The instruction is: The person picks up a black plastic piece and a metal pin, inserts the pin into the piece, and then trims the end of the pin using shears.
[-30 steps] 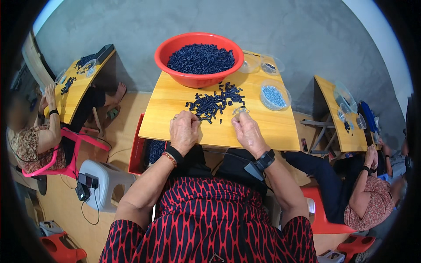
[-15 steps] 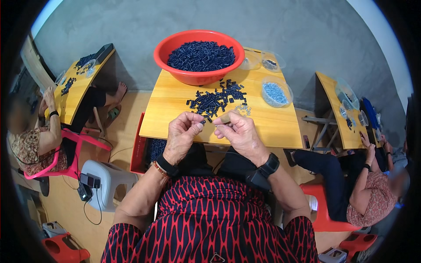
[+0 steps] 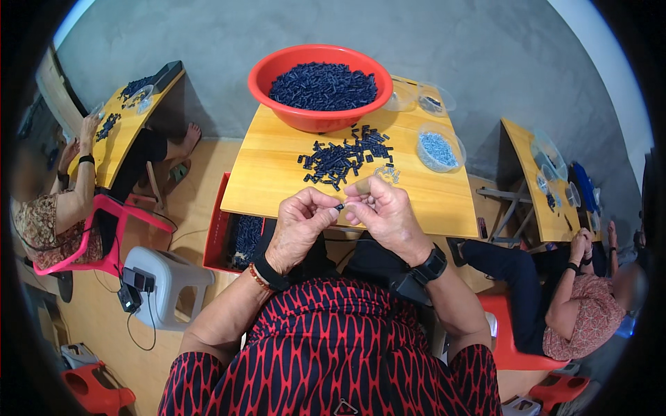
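My left hand [image 3: 300, 223] and my right hand [image 3: 385, 213] are raised together over the near edge of the yellow wooden table [image 3: 274, 180]. Between their fingertips they pinch a small dark plastic piece [image 3: 340, 206]. Just beyond the hands lies a loose pile of dark blue pieces [image 3: 341, 158] on the table. A red basin [image 3: 320, 87] heaped with the same pieces stands at the far edge. A clear round tub of light blue bits [image 3: 438, 148] sits to the right of the pile.
Two clear tubs [image 3: 424, 99] stand behind the basin. A red crate with dark pieces [image 3: 239, 236] sits under the table, a grey stool [image 3: 166, 284] to its left. Other people work at yellow tables on the left [image 3: 128, 118] and right [image 3: 544, 187].
Both hands lifted off the table beside the pile and came together toward me, now pinching one dark piece between them.
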{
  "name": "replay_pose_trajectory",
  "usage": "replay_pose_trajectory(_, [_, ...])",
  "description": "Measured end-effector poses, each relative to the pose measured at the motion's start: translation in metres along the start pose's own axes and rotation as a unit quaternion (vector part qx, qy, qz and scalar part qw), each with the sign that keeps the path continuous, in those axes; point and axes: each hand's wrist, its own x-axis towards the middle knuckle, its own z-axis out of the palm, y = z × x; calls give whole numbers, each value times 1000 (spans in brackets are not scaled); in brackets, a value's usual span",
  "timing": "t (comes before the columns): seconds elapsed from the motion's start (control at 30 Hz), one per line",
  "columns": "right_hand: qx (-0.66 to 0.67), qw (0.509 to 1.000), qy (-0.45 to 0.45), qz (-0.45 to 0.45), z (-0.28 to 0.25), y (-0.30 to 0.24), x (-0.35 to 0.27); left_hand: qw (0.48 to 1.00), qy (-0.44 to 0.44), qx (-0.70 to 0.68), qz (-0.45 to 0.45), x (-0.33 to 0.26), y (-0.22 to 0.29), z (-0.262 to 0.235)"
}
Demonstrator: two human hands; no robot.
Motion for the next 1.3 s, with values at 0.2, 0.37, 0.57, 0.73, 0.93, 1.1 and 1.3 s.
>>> replay_pose_trajectory(0.2, [-110,991,-6,-72,-1,-9,0,998,5,51,21,-3,1,2])
replay_pose_trajectory(0.37, [-196,970,-20,-140,-3,-16,1,996,11,80,46,-5,0,4])
replay_pose_trajectory(0.57, [-246,951,-75,-169,-10,-24,3,991,-22,101,81,-7,-2,5])
replay_pose_trajectory(0.73, [37,997,-53,51,-9,-15,-4,1000,-25,0,7,-9,-1,8])
replay_pose_trajectory(0.93, [49,998,-21,34,-7,8,-13,999,-8,-48,-6,-9,-5,9])
replay_pose_trajectory(1.1, [-44,999,-6,-28,-2,14,-15,998,-3,-60,-14,-8,-7,10])
replay_pose_trajectory(1.3, [-218,960,-5,-174,1,16,-27,999,-28,-29,-29,-14,-18,7])
